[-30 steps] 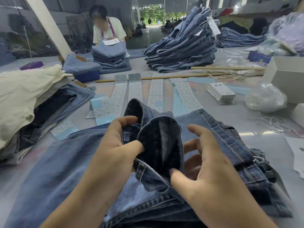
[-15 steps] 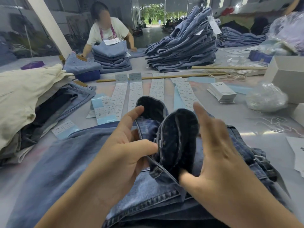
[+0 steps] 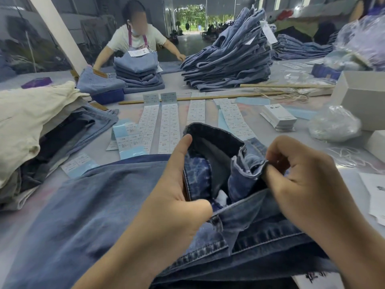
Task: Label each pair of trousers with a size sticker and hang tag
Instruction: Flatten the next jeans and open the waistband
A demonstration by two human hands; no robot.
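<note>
A: Where are the trousers?
B: The blue denim trousers (image 3: pixel 87 209) lie flat on the grey worktop (image 3: pixel 256 130), right in front of the person, waistband pulled up and open.
A: And each grip?
B: The left hand (image 3: pixel 175 197) holds the waistband's left side, thumb curled over the near edge, fingers reaching inside. The right hand (image 3: pixel 302 180) pinches a folded bit of the waistband between thumb and curled fingers.
A: A label in there?
B: Something small and white (image 3: pixel 222 197) sits inside, possibly a label; too blurred to say.
A: Stickers?
B: Long white strips of size stickers (image 3: pixel 169 126) lie just beyond the trousers, a stack of white hang tags (image 3: pixel 278 116) to their right.
</note>
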